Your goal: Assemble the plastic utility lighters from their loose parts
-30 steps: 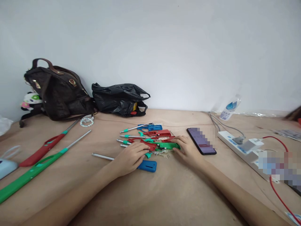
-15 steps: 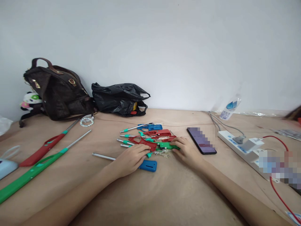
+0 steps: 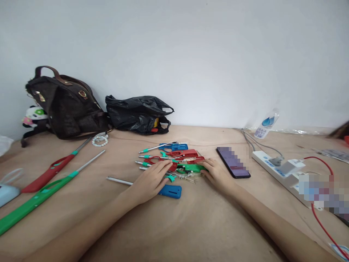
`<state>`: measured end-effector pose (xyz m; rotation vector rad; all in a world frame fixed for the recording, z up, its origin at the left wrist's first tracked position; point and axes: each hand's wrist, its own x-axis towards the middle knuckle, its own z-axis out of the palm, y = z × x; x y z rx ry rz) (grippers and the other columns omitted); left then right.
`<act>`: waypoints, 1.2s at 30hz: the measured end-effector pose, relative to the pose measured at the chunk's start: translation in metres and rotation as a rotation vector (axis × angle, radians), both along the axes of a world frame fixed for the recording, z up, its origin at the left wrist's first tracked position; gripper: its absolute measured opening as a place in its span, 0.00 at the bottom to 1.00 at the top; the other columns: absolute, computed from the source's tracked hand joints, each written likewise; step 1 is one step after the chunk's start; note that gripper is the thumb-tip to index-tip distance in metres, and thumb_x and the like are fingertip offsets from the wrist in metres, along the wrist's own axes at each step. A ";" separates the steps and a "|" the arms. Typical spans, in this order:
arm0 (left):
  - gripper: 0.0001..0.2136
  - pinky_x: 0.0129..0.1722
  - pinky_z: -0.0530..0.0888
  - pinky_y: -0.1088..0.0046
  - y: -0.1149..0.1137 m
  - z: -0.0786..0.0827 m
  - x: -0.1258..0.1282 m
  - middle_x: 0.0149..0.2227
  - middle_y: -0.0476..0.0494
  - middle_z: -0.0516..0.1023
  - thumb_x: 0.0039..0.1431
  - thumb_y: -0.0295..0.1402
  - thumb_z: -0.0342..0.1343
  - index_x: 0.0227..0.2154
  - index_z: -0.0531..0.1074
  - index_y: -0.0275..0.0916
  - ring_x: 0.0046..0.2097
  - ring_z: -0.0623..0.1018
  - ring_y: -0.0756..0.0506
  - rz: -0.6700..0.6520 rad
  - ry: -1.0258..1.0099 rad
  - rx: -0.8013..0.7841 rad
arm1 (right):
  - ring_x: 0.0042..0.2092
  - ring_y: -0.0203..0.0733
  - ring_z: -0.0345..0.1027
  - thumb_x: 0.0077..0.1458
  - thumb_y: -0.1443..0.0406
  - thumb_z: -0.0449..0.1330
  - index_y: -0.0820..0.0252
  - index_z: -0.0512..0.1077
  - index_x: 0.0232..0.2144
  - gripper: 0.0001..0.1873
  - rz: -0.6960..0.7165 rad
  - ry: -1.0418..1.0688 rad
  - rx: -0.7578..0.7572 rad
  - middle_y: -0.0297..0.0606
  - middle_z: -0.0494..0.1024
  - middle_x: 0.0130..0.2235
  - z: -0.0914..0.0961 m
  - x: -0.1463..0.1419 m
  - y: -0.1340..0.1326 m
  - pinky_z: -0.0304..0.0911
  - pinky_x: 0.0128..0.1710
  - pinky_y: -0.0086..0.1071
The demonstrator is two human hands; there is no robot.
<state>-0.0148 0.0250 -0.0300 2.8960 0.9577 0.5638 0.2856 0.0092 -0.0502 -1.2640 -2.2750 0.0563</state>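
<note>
Opened barbecue lighters lie in a cluster in the middle of the table. My left hand [image 3: 151,180] comes over them from the near left, its closed fingers gripping a red casing half [image 3: 171,166], which they partly cover. My right hand [image 3: 216,175] pinches the right end of a green casing half [image 3: 191,168] between thumb and fingers. Thin wires, clear small parts and a teal trigger [image 3: 170,178] sit between the hands. Behind them are another red casing [image 3: 187,154] and a blue casing [image 3: 174,147]. A blue-handled lighter [image 3: 171,191] lies partly under my left hand.
A red lighter [image 3: 49,176] and a green lighter [image 3: 35,200] lie at left, near a bead bracelet [image 3: 99,140]. A backpack [image 3: 73,109] and black plastic bag [image 3: 133,114] stand by the wall. At right are a phone [image 3: 233,163], power strip [image 3: 265,163] and bottle [image 3: 267,124].
My left hand has shifted slightly up and right, and the red casing half has moved left and tilted under its fingers. My right hand stays at the green casing's end.
</note>
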 end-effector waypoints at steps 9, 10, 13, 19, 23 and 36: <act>0.11 0.54 0.69 0.60 -0.002 0.006 0.003 0.52 0.37 0.68 0.66 0.26 0.41 0.42 0.69 0.37 0.55 0.69 0.40 -0.056 0.012 -0.015 | 0.47 0.49 0.69 0.61 0.64 0.56 0.58 0.70 0.48 0.13 0.049 0.009 -0.043 0.45 0.76 0.45 0.006 0.004 -0.001 0.67 0.46 0.44; 0.11 0.54 0.69 0.59 -0.002 0.006 0.002 0.52 0.37 0.68 0.67 0.27 0.41 0.42 0.69 0.38 0.55 0.69 0.40 -0.047 0.012 -0.008 | 0.47 0.49 0.69 0.60 0.64 0.58 0.58 0.70 0.48 0.14 0.059 0.002 -0.050 0.45 0.76 0.45 0.007 0.005 -0.001 0.67 0.47 0.45; 0.10 0.54 0.68 0.58 0.000 0.004 0.000 0.51 0.38 0.68 0.67 0.30 0.44 0.45 0.69 0.38 0.54 0.68 0.39 0.013 0.010 -0.002 | 0.47 0.48 0.69 0.58 0.66 0.58 0.57 0.70 0.48 0.15 0.064 -0.011 -0.069 0.45 0.76 0.45 0.008 0.007 0.000 0.67 0.47 0.45; 0.15 0.53 0.69 0.55 0.003 0.000 -0.002 0.53 0.36 0.67 0.66 0.33 0.45 0.52 0.67 0.37 0.54 0.67 0.37 0.076 0.023 -0.010 | 0.46 0.47 0.70 0.61 0.66 0.55 0.56 0.69 0.49 0.14 0.045 -0.010 -0.053 0.44 0.76 0.44 0.005 0.009 0.001 0.68 0.45 0.43; 0.19 0.57 0.65 0.53 0.005 -0.003 -0.003 0.58 0.35 0.64 0.67 0.34 0.45 0.58 0.62 0.38 0.59 0.63 0.36 0.068 0.018 0.004 | 0.45 0.46 0.72 0.64 0.65 0.50 0.56 0.68 0.47 0.12 0.015 0.035 -0.045 0.43 0.77 0.44 0.000 0.010 0.006 0.68 0.45 0.40; 0.14 0.56 0.64 0.56 0.004 0.002 -0.001 0.57 0.38 0.63 0.66 0.31 0.45 0.53 0.64 0.40 0.58 0.63 0.38 0.016 -0.046 -0.056 | 0.41 0.46 0.69 0.62 0.66 0.51 0.56 0.66 0.37 0.05 -0.028 0.073 0.043 0.42 0.73 0.39 0.010 0.007 0.007 0.66 0.41 0.39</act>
